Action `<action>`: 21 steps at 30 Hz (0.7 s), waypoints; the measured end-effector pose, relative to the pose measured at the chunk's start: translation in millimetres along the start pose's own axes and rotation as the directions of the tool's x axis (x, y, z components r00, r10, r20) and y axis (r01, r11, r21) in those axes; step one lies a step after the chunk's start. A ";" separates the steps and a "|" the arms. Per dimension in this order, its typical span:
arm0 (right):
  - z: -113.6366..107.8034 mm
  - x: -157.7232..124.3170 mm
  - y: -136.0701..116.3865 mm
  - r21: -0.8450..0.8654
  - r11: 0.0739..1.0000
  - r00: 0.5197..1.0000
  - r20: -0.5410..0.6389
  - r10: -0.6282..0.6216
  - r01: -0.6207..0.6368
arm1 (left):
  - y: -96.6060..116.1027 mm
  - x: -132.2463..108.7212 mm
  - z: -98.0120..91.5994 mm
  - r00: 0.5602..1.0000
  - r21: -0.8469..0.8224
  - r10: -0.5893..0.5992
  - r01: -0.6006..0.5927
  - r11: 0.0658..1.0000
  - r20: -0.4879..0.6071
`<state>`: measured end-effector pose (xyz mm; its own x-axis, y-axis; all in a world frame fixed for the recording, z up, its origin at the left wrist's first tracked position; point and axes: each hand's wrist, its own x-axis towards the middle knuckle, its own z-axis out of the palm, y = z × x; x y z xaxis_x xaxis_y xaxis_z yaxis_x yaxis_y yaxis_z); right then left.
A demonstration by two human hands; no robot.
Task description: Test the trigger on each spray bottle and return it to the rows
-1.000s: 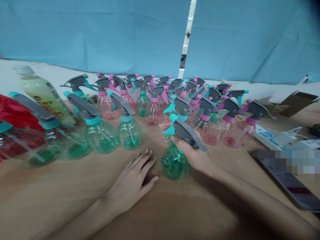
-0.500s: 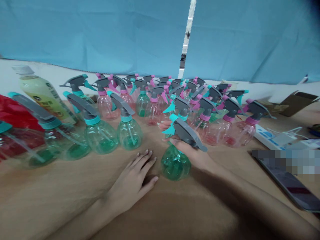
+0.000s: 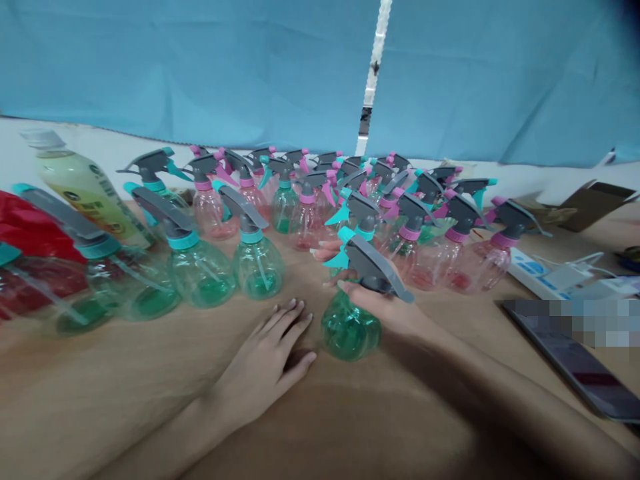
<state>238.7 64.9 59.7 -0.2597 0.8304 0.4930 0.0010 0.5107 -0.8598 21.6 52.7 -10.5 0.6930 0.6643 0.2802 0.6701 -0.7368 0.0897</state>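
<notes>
Right hand (image 3: 380,300) is closed around the grey trigger head (image 3: 371,268) of a green spray bottle (image 3: 349,328), its fingertips (image 3: 320,253) curling round behind the teal nozzle. The translucent bottle body sits below the grip, upright and slightly tilted; whether its base touches the wooden surface (image 3: 125,393) is impossible to tell. The left hand (image 3: 265,363) lies palm down and open on that surface, fingers spread, just beside the bottle and holding nothing.

Two more green spray bottles (image 3: 200,273) stand to the left of the grip, and pink spray bottles (image 3: 430,263) crowd close behind and to its right. Further left are a yellow-green labelled plastic bottle (image 3: 85,190) and a red bag (image 3: 30,223). To the right lie a white power strip (image 3: 530,273) and a phone (image 3: 575,353), partly blurred out. Blue cloth (image 3: 200,67) hangs behind everything.
</notes>
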 end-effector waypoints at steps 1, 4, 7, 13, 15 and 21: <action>0.1 -0.3 -0.3 -0.003 1.000 1.000 -0.002 -0.003 0.003 | 0.0 0.1 -0.3 1.000 0.003 0.000 0.000 1.000 -0.001; -0.3 -1.2 1.5 -0.035 0.999 1.000 -0.014 -0.020 0.020 | 0.0 0.2 -0.8 1.000 0.007 -0.004 0.004 1.000 0.005; -1.7 -2.3 5.8 -0.077 0.997 1.000 -0.026 -0.009 0.007 | -0.3 0.0 0.2 1.000 0.008 -0.005 0.005 1.000 -0.001; -1.6 -2.2 7.1 -0.088 0.996 1.000 -0.030 0.001 -0.003 | -0.1 0.2 0.5 1.000 0.007 -0.001 0.001 1.000 0.005; -0.6 -1.4 2.5 -0.082 0.996 0.999 -0.049 0.018 -0.022 | 0.5 0.9 -0.6 1.000 0.009 -0.003 0.003 1.000 0.008; -0.8 -2.4 -7.8 -0.206 0.973 0.989 -0.122 0.080 -0.104 | 1.9 1.9 -3.5 0.999 0.006 -0.015 0.015 1.000 0.031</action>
<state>240.1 59.2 65.4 -0.1394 0.8895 0.4352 0.2272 0.4565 -0.8602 23.2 52.1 -6.5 0.6907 0.6791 0.2486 0.6820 -0.7260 0.0883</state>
